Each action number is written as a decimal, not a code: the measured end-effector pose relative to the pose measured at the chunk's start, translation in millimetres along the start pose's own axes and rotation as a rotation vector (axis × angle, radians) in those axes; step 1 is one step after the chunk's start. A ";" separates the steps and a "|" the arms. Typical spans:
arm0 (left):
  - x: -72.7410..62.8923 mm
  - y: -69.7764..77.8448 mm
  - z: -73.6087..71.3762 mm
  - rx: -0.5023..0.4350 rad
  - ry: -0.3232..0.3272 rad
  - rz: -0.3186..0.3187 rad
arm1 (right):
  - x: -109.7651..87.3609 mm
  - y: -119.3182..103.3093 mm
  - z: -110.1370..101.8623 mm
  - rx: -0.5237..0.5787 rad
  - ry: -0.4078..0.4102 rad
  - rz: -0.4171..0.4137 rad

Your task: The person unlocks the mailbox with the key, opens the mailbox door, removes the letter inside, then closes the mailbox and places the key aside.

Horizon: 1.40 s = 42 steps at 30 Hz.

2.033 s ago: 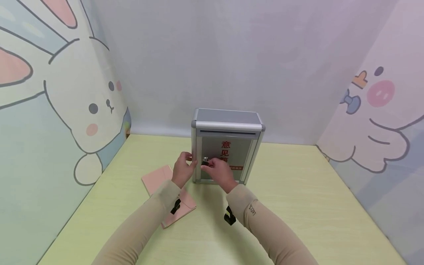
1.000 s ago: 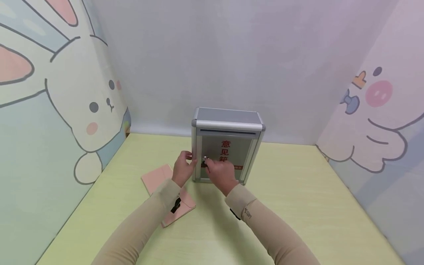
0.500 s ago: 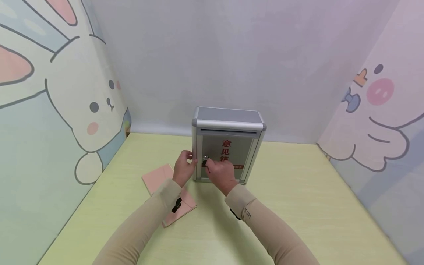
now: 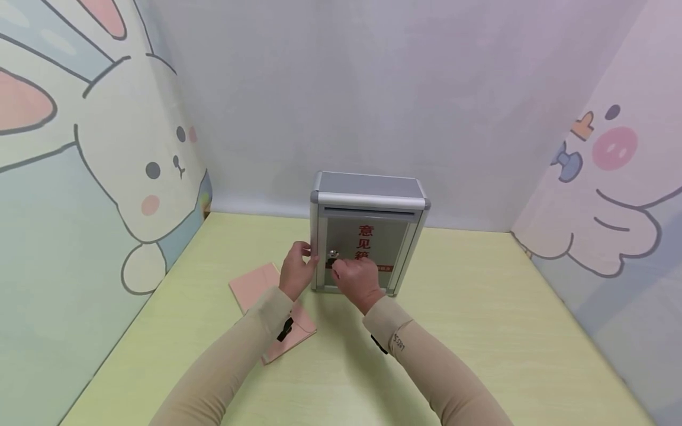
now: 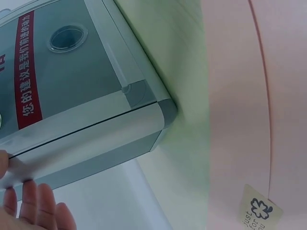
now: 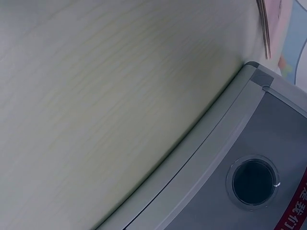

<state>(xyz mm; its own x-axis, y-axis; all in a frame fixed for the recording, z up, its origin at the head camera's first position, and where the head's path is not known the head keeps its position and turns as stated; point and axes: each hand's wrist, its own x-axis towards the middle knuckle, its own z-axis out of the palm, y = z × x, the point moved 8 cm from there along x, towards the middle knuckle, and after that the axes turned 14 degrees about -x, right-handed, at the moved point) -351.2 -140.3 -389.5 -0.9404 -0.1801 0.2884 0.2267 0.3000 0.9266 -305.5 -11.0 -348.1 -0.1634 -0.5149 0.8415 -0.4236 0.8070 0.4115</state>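
Observation:
A grey metal suggestion box (image 4: 373, 188) with a silver frame, top slot and red lettering stands on the table in the head view. My left hand (image 4: 296, 271) holds its left edge, thumb at the front frame and fingertips (image 5: 29, 191) against the side wall in the left wrist view. On the left of the front door sits a round silver lock (image 4: 333, 253). Just below it, my right hand (image 4: 358, 279) pinches a black-headed key (image 4: 331, 262) with curled fingers, which partly cover the key. The right wrist view does not include this hand.
Pink envelopes (image 4: 254, 286) lie on the pale yellow table (image 4: 469, 331), left of the box and partly under the left forearm. A round dark window (image 6: 254, 182) shows low on the box's front. Behind stands a pale curtain (image 4: 341, 89).
My right hand has turned at the wrist while pinching the key, its knuckles now facing up more and covering more of the key. My left hand stays at the box's edge.

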 end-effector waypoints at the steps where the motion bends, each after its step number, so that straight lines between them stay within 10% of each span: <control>1: 0.0 0.4 0.2 0.000 0.000 0.001 | -0.2 0.2 -0.1 0.003 0.003 0.001; 42: 0.0 1.7 0.4 0.012 0.008 -0.001 | -13.5 -2.7 -3.2 0.052 0.001 -0.005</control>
<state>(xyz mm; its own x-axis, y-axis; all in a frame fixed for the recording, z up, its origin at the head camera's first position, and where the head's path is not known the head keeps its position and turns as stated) -350.9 -139.4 -388.0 -0.9387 -0.1875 0.2892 0.2226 0.3107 0.9241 -299.3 -5.3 -359.5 -0.1602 -0.5184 0.8400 -0.4704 0.7882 0.3967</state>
